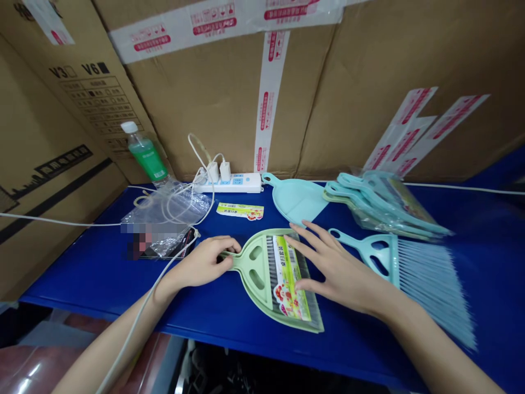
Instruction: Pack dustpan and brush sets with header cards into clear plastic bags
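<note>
A green dustpan point(268, 322) lies on the blue table with a green hand brush point(257, 254) nested on it. A yellow-green printed label point(287, 279) lies across the bristles. My left hand point(211, 260) is closed around the handles at the left end of the set. Over the right side of the set, my right hand point(328, 262) has its fingers spread, with fingertips at the label. Beyond it rests a light blue dustpan point(297, 197). To the right of my right hand is a light blue hand brush point(383, 254) with its bristles pointing right.
Several bagged dustpan sets point(381, 202) are piled at the back right. A loose label point(240, 210) lies before a white power strip point(246, 183) with chargers. Clear plastic bags point(168, 210), white cables and a green-labelled bottle point(146, 156) occupy the left. Cardboard boxes point(205, 104) wall the back.
</note>
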Tool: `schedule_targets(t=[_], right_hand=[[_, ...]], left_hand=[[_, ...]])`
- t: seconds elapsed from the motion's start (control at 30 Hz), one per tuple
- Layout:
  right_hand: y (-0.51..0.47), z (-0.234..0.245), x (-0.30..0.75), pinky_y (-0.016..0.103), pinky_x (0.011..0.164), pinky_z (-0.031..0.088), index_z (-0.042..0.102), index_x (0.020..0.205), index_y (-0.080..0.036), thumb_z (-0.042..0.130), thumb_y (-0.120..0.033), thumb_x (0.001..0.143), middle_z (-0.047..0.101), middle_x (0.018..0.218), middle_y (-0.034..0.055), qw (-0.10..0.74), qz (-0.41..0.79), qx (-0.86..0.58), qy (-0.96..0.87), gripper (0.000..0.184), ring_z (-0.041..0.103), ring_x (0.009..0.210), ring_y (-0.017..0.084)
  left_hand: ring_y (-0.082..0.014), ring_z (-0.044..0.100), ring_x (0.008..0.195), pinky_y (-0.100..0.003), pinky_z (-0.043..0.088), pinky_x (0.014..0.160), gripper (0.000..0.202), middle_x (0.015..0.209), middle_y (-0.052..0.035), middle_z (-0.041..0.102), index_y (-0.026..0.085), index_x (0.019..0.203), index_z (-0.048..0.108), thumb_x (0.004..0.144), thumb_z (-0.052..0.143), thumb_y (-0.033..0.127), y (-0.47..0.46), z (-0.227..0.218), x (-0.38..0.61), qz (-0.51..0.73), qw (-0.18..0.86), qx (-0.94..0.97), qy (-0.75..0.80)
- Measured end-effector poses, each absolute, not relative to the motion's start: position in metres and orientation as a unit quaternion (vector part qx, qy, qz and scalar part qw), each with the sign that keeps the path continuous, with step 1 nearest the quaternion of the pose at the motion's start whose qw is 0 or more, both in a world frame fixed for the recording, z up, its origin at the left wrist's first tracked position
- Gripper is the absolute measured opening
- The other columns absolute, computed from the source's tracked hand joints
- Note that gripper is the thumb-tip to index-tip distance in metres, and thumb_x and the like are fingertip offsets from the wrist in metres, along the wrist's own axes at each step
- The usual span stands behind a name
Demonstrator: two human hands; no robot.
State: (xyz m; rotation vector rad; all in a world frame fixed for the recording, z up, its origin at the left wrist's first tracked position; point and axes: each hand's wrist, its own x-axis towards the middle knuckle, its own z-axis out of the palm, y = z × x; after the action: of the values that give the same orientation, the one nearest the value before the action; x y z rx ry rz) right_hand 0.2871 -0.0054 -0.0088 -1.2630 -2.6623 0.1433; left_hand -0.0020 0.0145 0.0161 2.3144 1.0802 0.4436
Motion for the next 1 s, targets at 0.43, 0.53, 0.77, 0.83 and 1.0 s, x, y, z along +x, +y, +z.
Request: schedule_targets(t=[0.43, 0.53, 0.77, 0.83, 1.0], right_hand=[[-0.004, -0.011, 0.288, 0.062, 0.102, 0.040, 0.049, 0.140, -0.016, 0.035, -0.064, 0.093, 0.043, 0.148, 0.0180, 0.110, 0.001, -0.430, -0.896, 0.068, 0.030, 0.139, 0.039], [-0.004, -0.010, 0.287, 0.062, 0.102, 0.041, 0.051, 0.139, -0.014, 0.031, -0.063, 0.095, 0.044, 0.147, 0.0198, 0.111, -0.006, -0.419, -0.901, 0.069, 0.031, 0.139, 0.040], [-0.003, -0.011, 0.286, 0.058, 0.102, 0.043, 0.050, 0.139, -0.016, 0.030, -0.060, 0.096, 0.048, 0.145, 0.0179, 0.114, -0.015, -0.409, -0.905, 0.065, 0.035, 0.138, 0.038], [-0.002, -0.012, 0.287, 0.057, 0.103, 0.042, 0.051, 0.139, -0.018, 0.032, -0.059, 0.096, 0.049, 0.144, 0.0166, 0.115, -0.015, -0.412, -0.904, 0.062, 0.036, 0.137, 0.036], [-0.003, -0.010, 0.287, 0.058, 0.104, 0.041, 0.049, 0.140, -0.018, 0.035, -0.055, 0.097, 0.047, 0.146, 0.0161, 0.111, -0.003, -0.413, -0.904, 0.058, 0.034, 0.139, 0.036]], left_hand=[[-0.0300, 0.060, 0.092, -0.040, 0.050, 0.075, 0.023, 0.099, -0.0163, 0.065, 0.012, 0.096, 0.064, 0.091, 0.042, 0.016, 0.016, 0.012, -0.006, 0.172, -0.287, 0.782, 0.526], [-0.0293, 0.063, 0.092, -0.039, 0.052, 0.076, 0.027, 0.100, -0.0169, 0.068, 0.011, 0.093, 0.065, 0.089, 0.038, 0.011, 0.018, 0.013, -0.010, 0.133, -0.290, 0.764, 0.561], [-0.0325, 0.066, 0.096, -0.039, 0.053, 0.073, 0.032, 0.108, -0.0216, 0.068, 0.009, 0.087, 0.068, 0.091, 0.037, 0.014, 0.017, 0.014, -0.010, 0.019, -0.262, 0.729, 0.632], [-0.0311, 0.068, 0.089, -0.038, 0.053, 0.069, 0.032, 0.103, -0.0204, 0.069, 0.009, 0.088, 0.069, 0.091, 0.037, 0.015, 0.017, 0.014, -0.011, 0.011, -0.247, 0.732, 0.635], [-0.0299, 0.068, 0.079, -0.037, 0.052, 0.062, 0.033, 0.096, -0.0195, 0.071, 0.010, 0.082, 0.069, 0.090, 0.038, 0.015, 0.018, 0.010, -0.016, 0.044, -0.262, 0.755, 0.600]])
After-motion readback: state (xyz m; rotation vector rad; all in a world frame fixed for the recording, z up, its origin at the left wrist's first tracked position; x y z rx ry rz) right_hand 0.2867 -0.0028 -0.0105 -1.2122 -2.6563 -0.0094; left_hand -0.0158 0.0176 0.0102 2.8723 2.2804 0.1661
